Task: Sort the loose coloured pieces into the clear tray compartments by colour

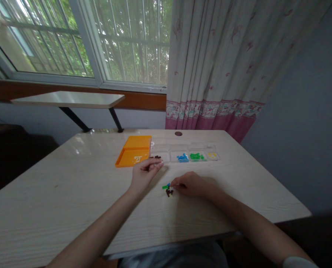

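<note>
The little plastic bits, green, blue and brown, lie in a small bunch on the table, a bit below the middle of the frame. The right hand has its fingertips close together right at the bunch; I can't tell if they grip a bit. The left hand has its thumb and finger almost meeting by the clear tray; anything held there is too small to see. The bits look light, hard and easy to drop, so pinch them gently by their sides.
</note>
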{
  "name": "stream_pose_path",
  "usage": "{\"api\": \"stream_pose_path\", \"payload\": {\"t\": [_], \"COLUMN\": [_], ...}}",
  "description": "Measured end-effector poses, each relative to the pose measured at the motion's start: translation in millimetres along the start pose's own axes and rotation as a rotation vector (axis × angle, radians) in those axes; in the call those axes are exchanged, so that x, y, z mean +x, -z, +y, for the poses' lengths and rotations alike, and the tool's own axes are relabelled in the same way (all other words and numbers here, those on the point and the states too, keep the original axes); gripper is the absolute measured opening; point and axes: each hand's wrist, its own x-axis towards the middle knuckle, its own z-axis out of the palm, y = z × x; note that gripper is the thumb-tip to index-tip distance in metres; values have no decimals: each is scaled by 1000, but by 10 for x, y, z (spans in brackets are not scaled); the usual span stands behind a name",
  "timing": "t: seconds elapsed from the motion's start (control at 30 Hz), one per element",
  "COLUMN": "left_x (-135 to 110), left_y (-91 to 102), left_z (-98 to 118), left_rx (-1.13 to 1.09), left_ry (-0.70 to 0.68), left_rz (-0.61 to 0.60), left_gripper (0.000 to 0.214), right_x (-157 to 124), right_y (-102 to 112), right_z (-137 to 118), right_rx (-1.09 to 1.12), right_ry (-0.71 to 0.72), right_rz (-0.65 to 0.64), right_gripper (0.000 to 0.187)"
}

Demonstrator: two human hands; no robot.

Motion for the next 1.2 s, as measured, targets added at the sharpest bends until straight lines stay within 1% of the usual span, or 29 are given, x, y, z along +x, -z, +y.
{"api": "stream_pose_path", "payload": {"t": [0.17, 0.23, 0.27, 0.33, 0.4, 0.43, 0.57, 0.67, 0.8, 0.97, 1.03, 1.2], "left_x": [-10, 3, 19, 74, 155, 199, 342, 382, 394, 413, 413, 385], "left_y": [-31, -16, 8, 96, 228, 299, 524, 582, 581, 584, 595, 589], "left_z": [-20, -42, -53, -74, -92, -100, -138, -157, -161, -161, -170, -182], "left_rx": [46, 104, 155, 313, 534, 652, 1088, 1273, 1327, 1335, 1329, 1255], "left_ry": [-23, -45, -62, -116, -171, -178, -61, 3, 79, 157, 155, 83], "left_rz": [10, 9, -12, -94, -196, -217, -149, -144, -156, -181, -177, -138], "left_gripper": [21, 23, 25, 27, 29, 30, 33, 33, 35, 35, 35, 35], "right_x": [-4, -7, -9, -12, -15, -16, -22, -26, -25, -16, -13, -7], "right_y": [8, 12, 13, 11, 3, -1, -1, 25, 57, 46, 33, 24], "right_z": [-16, -21, -21, -16, -6, -2, -5, -26, -47, -57, -61, -81], "right_rx": [-21, -36, -43, -44, -31, -26, -17, -7, -2, -55, -58, -49], "right_ry": [7, 11, 13, 27, 45, 52, 48, 33, 30, -27, -40, -63], "right_rz": [8, 11, 14, 19, 23, 20, 4, -2, -10, 10, 26, 31], "right_gripper": [29, 29, 29, 30, 31, 32, 31, 31, 29, 27, 27, 25]}}
